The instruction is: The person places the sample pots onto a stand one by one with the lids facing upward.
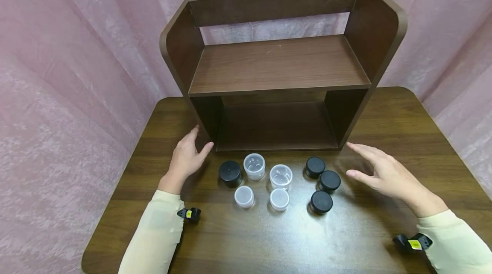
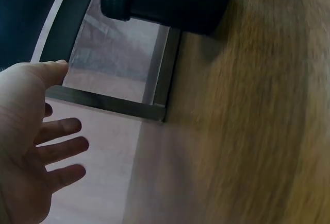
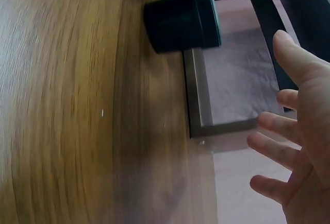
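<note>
- what's near the worktop's [image 1: 396,124] back edge?
- the shelf [image 1: 278,66]; positioning it seems the step, and the next move likely calls for palms against its sides.
- fingers?
- left hand [image 1: 186,157] and right hand [image 1: 384,173] flank its front corners, fingers spread, pinching nothing; contact unclear. jars [image 1: 254,166] stand nearer the front edge.

A pink curtain [image 1: 77,94] hangs in folds beyond the left hand [image 1: 186,156] and the right hand [image 1: 386,173]. Below these 2 spreads a brown wood-grain table [image 1: 230,240], its 2 rounded far corners beyond them, with glare [image 1: 315,233] between them on the near side.
</note>
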A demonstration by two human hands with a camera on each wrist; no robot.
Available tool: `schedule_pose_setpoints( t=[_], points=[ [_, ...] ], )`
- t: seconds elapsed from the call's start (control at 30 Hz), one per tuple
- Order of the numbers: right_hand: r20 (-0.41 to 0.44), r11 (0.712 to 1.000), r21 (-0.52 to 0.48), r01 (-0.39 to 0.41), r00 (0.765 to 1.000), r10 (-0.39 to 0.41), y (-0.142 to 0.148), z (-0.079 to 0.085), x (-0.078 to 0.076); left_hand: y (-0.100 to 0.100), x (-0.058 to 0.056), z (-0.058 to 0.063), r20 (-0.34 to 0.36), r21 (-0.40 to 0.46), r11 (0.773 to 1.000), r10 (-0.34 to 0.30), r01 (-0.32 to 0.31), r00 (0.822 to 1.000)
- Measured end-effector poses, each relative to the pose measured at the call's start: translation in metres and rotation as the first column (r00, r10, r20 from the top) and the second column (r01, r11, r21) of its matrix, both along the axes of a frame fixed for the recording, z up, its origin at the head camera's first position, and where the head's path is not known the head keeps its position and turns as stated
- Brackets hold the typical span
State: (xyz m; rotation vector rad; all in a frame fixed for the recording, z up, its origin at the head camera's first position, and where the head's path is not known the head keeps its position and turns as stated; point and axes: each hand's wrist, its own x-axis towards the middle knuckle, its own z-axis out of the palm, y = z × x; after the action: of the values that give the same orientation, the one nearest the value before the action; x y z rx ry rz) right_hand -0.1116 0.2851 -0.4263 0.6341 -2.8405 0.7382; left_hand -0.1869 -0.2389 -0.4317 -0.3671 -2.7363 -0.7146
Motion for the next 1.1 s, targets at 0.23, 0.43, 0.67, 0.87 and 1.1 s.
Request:
schedule_pose_setpoints(
  t=[0.23,0.43,0.67,0.87,1.1],
  points=[
    [0.019,0.990,-0.100,-0.102,0.994,0.105,-0.014,-0.002,0.003,-0.001,-0.008,-0.017,0.030,0.172,0.985,-0.028,0.022,0.999],
    [0.041,0.966,-0.197,-0.169,0.983,0.181,-0.023,-0.009,0.002,0.000,-0.014,-0.028,0.137,0.285,0.958,-0.020,-0.020,0.990],
    [-0.014,0.968,-0.153,-0.201,0.980,0.201,-0.024,-0.013,-0.003,0.006,-0.020,-0.035,0.237,0.304,0.948,0.023,-0.097,0.971],
    [-0.060,0.960,-0.123,-0.253,0.967,0.247,-0.022,-0.018,-0.008,0.006,-0.022,-0.039,0.273,0.331,0.933,0.047,-0.140,0.961],
    [-0.058,0.927,-0.159,-0.339,0.941,0.334,-0.020,-0.024,-0.010,0.005,-0.020,-0.047,0.248,0.345,0.928,0.055,-0.141,0.967]
  ],
)
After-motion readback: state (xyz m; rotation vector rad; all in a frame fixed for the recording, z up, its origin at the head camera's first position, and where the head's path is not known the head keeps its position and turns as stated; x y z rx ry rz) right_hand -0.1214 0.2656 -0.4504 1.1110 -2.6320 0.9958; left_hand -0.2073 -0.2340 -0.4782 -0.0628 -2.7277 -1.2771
